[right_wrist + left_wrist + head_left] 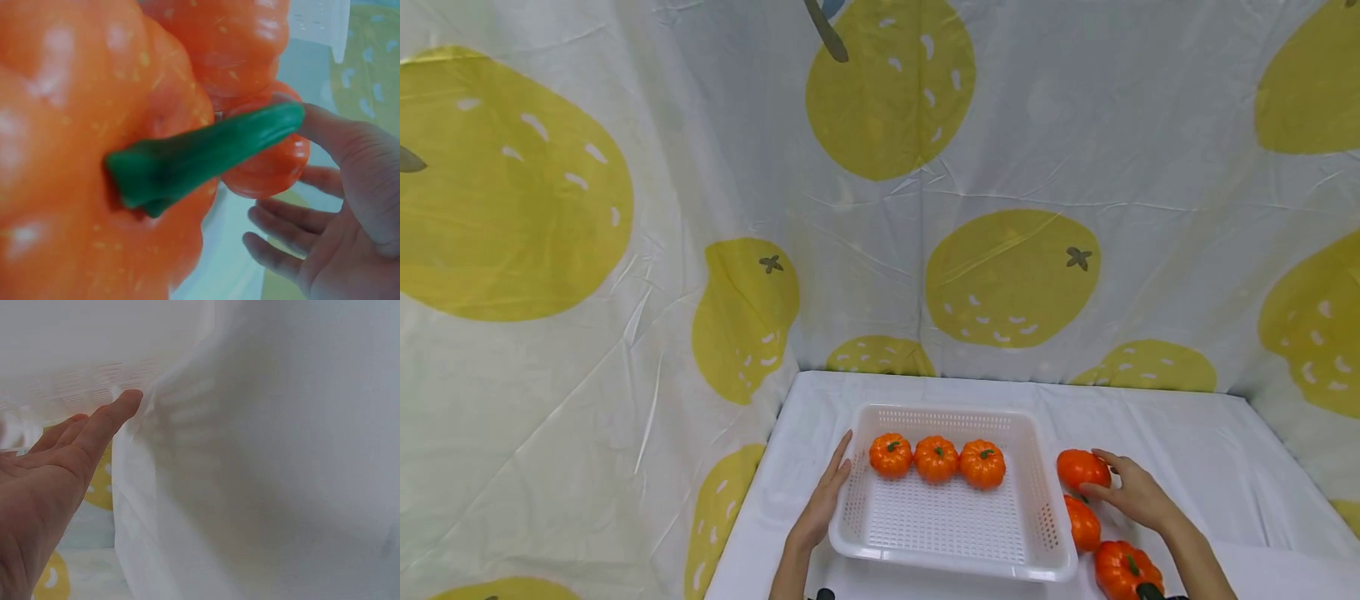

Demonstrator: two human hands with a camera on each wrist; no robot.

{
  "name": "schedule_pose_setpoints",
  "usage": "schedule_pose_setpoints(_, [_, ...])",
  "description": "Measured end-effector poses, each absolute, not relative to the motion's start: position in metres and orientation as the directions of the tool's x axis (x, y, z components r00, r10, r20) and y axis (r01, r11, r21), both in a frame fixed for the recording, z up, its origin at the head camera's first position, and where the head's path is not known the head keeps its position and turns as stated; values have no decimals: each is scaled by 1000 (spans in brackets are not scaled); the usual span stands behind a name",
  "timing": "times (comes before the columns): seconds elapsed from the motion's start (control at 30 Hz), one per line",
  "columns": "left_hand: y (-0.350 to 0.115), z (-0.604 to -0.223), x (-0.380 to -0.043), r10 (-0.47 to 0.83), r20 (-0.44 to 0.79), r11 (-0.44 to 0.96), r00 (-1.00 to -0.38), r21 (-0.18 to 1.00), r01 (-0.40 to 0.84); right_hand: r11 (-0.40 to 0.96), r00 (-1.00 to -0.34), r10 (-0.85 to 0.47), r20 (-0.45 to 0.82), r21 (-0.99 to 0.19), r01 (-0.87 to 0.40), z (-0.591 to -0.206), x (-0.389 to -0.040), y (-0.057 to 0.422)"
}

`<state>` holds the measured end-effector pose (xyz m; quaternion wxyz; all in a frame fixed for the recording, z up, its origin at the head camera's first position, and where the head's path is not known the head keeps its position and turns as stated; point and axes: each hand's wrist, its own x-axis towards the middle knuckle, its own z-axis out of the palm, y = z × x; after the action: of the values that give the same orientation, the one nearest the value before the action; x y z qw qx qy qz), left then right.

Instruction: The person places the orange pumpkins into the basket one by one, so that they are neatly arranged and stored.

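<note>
My left hand [823, 504] lies along the left side of a white plastic basket [947, 560], its fingers straight. In the left wrist view, the fingertips of the left hand [75, 450] are right at the perforated basket wall [94, 381]. To the right of the basket, my right hand [1131, 492] grips the farthest of three loose orange toy pumpkins [1081, 469], thumb on the near side and fingers at the far side. In the right wrist view, that pumpkin [265, 165] shows partly behind a large green stem [212, 147] of the nearest pumpkin [56, 237].
Three small orange pumpkins [936, 459] sit in a row inside the basket. A middle pumpkin [1082, 525] and the near pumpkin [1123, 569] stand beside the basket's right wall. A white cloth [1195, 467] covers the table, with a fruit-print curtain [865, 233] behind.
</note>
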<state>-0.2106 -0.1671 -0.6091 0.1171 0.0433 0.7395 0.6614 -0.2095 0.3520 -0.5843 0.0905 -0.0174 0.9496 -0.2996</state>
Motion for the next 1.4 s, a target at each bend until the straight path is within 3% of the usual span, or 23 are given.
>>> schedule_pose_setpoints(0.13, [-167, -609, -211, 214, -113, 126, -970, 988, -88, 815, -986, -156, -53, -570, -99, -587, -210, 351])
schedule_pose_setpoints(0.23, [-167, -609, -211, 214, -113, 123, -970, 988, -88, 811, -983, -174, -52, -574, -114, -587, -211, 350])
schedule_pose_setpoints(0.57, [-167, -611, -210, 213, -118, 127, -970, 988, -92, 800, -956, -79, -283, -591, 109, -582, -215, 362])
schedule_pose_setpoints(0.67, [-167, -610, -211, 208, -120, 131, -971, 987, -94, 802, -965, -88, -246, -592, 78, -582, -212, 365])
schedule_pose_setpoints(0.9, [-168, -611, -211, 210, -114, 125, -971, 988, -89, 782, -979, -203, -35, -607, -140, -581, -204, 360])
schedule_pose_setpoints(1.4, [-167, -611, -210, 199, -122, 137, -972, 986, -96, 817, -977, -204, -65, -562, -134, -577, -206, 356])
